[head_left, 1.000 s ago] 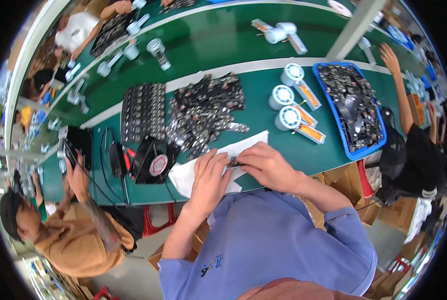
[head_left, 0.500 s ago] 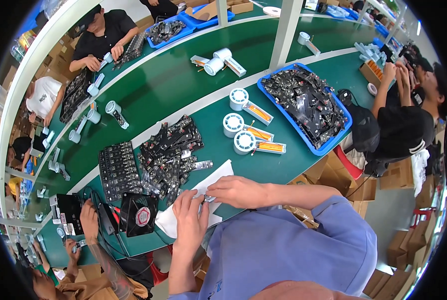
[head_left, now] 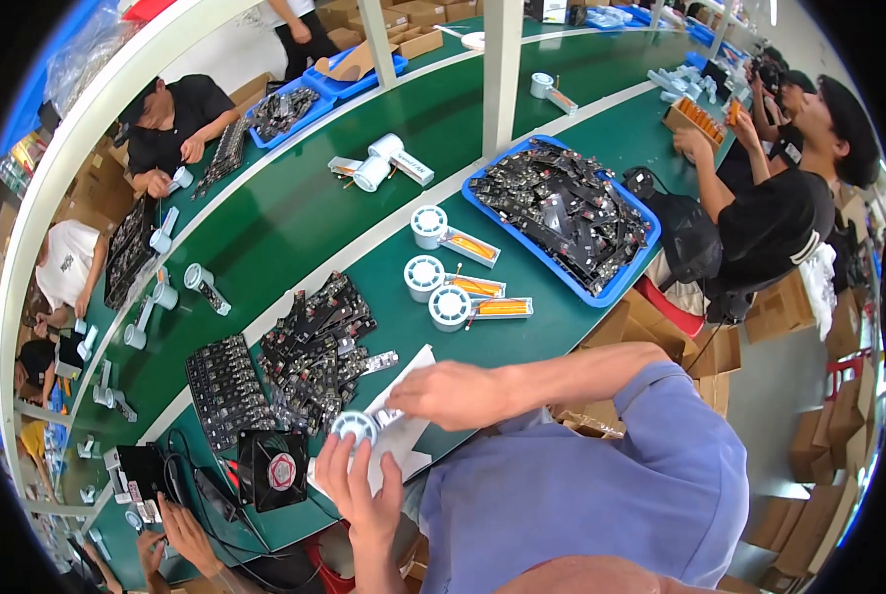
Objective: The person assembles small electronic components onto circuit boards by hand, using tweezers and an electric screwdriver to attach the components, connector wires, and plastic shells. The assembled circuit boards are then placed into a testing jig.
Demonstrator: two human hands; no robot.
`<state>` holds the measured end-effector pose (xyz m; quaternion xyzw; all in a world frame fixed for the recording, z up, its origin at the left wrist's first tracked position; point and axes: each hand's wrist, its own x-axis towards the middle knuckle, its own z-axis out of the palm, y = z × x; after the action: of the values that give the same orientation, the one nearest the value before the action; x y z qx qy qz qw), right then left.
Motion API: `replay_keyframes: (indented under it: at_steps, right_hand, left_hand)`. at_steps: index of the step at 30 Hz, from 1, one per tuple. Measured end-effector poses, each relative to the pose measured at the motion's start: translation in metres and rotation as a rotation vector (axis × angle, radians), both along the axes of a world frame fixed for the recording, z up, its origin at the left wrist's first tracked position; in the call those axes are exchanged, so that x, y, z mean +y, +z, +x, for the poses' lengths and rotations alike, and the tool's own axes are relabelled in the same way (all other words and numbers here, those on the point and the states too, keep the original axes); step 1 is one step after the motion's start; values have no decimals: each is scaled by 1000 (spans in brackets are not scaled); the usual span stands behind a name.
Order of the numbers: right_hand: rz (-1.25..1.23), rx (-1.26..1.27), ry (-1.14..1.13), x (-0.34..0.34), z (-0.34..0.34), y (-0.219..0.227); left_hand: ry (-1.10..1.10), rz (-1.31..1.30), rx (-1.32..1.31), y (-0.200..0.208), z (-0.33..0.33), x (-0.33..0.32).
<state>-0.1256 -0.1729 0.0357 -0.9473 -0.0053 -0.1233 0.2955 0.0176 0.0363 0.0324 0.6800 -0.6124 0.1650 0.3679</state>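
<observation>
Over the green worktop (head_left: 532,346), one pale-blue fan (head_left: 352,427) is being handled at the fingers.
Beyond the right hand (head_left: 453,393), a blue tray (head_left: 598,299) is brimming with boards (head_left: 572,213); three fan units (head_left: 425,272) are baring orange inserts (head_left: 474,286), apparently unfinished. How complete the held one is isn't showing. The left hand's (head_left: 361,495) fingers are resting spread at its head; the right's are sitting bunched by its handle, grip hidden. Left of both, a black fan (head_left: 262,452) is bearing an unreadable label (head_left: 281,472).
</observation>
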Motion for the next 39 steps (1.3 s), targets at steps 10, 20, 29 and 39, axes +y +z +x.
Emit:
replay_keyframes:
  at_steps: [10, 20, 29, 39]
  right_hand:
    - [-1, -170, -354, -125, 52, 55]
    - [-42, -28, -743, -268, 162, 26]
    - [-112, 105, -790, -262, 292, -27]
    - [-667, 339, -715, -283, 260, -16]
  left_hand:
    - [-70, 102, 217, -50, -14, 1]
    - [-2, 134, 260, -67, -7, -7]
    - [-11, 153, 233, -66, -8, -6]
    - [4, 150, 260, -67, -3, -2]
